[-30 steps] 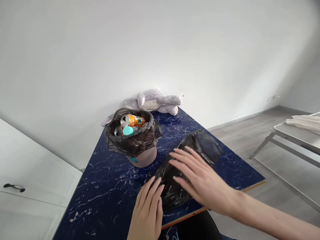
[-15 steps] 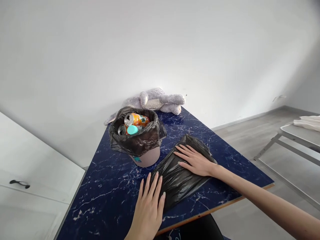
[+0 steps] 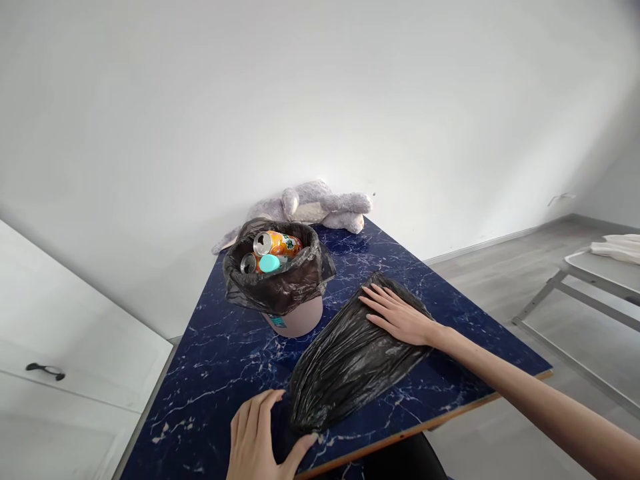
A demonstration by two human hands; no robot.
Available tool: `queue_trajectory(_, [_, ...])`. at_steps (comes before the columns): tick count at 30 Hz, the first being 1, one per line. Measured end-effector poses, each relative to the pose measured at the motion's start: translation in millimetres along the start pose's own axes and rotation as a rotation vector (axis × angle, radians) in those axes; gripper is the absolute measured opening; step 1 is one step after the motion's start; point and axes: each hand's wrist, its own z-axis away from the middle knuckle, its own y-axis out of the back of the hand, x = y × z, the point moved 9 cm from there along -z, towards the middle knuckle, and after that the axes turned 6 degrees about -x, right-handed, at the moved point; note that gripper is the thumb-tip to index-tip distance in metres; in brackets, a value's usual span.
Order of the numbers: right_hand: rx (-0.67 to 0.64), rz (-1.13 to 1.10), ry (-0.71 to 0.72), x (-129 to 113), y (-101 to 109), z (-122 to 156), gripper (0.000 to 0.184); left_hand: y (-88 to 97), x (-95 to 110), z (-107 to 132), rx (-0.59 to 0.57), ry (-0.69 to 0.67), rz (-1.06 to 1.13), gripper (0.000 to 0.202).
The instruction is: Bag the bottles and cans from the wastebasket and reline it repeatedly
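- Head view: my right hand (image 3: 403,320) lies open and flat, palm down on the far part of the black plastic bag (image 3: 350,367), gripping nothing.
- My left hand (image 3: 257,433) is half curled at the bag's near end, thumb spread from the fingers; I cannot tell whether it touches.
- The bag lies flattened on the blue marbled worktop (image 3: 210,367), beside a bin (image 3: 303,320) whose black liner (image 3: 285,290) holds an orange drink can (image 3: 283,245).

You have two hands (image 3: 254,445), two black plastic bags (image 3: 357,363), two drink cans (image 3: 281,245), one turquoise cap (image 3: 269,263), one bin (image 3: 301,320), one plush toy (image 3: 307,212) and one worktop (image 3: 215,360) in front of you.
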Motion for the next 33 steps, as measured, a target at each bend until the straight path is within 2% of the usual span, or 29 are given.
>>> queue_trajectory(2, [0.036,-0.044,-0.001,-22.8,7.3,5.0,0.066,0.0,-1.0,0.3,0.052,0.085,0.028,0.042])
queue_trajectory(5, [0.063,-0.204,0.002,-69.9,8.4,14.7,0.061,-5.4,12.3,-6.4,0.047,0.131,0.052,0.042])
queue_trajectory(7, [0.05,-0.636,-0.034,-92.1,-2.4,19.2,0.058,-10.5,21.6,-11.4,-0.011,0.125,0.091,0.043])
queue_trajectory(10, [-0.019,-0.957,-0.133,-109.9,-26.5,23.3,0.059,-6.6,23.8,-12.5,-0.064,0.171,0.263,0.05])
queue_trajectory(12, [-0.044,-0.982,-0.162,-115.6,-33.8,28.1,0.06,-3.3,23.2,-9.7,-0.154,0.252,0.449,0.055])
queue_trajectory(14, [-0.094,-0.9,-0.074,-132.0,-33.7,36.1,0.068,2.2,30.9,-6.9,-0.25,0.322,0.621,0.057])
queue_trajectory(16, [-0.175,-0.741,0.064,-158.4,-35.0,48.8,0.098,15.0,48.4,-8.6,-0.261,0.333,0.731,0.057])
queue_trajectory(17, [-0.187,-0.668,0.103,-169.4,-35.9,55.3,0.114,22.1,60.5,-11.7,-0.244,0.312,0.77,0.057])
queue_trajectory(18, [-0.164,-0.622,0.105,-175.9,-35.6,60.2,0.122,28.2,74.7,-15.8,-0.228,0.277,0.805,0.055])
queue_trajectory(19, [-0.104,-0.612,0.073,-176.7,-33.5,63.0,0.119,32.9,90.3,-21.0,-0.214,0.229,0.839,0.053])
queue_trajectory(21, [0.086,-0.671,-0.058,-160.6,-24.1,63.8,0.088,41.3,120.5,-34.1,-0.145,0.109,0.902,0.048])
queue_trajectory(23, [0.268,-0.733,-0.224,-126.1,-12.3,60.9,0.056,48.0,144.7,-48.6,-0.023,-0.036,0.908,0.047])
queue_trajectory(25, [0.393,-0.712,-0.39,-83.7,4.4,57.3,0.053,40.6,164.5,-62.9,0.026,-0.178,0.804,0.044])
queue_trajectory(27, [0.495,-0.655,-0.449,-50.5,29.9,55.2,0.061,14.3,179.5,-76.5,-0.03,-0.29,0.613,0.04])
queue_trajectory(29, [0.612,-0.56,-0.493,-30.6,57.2,62.6,0.076,-23.1,186.2,-88.6,-0.117,-0.35,0.414,0.05])
queue_trajectory(31, [0.662,-0.323,-0.459,-37.4,76.9,70.8,0.077,-56.6,186.6,-99.9,-0.157,-0.361,0.267,0.06])
queue_trajectory(33, [0.585,-0.048,-0.33,-65.4,73.6,70.2,0.069,-74.6,188.3,-110.3,-0.115,-0.384,0.185,0.063])
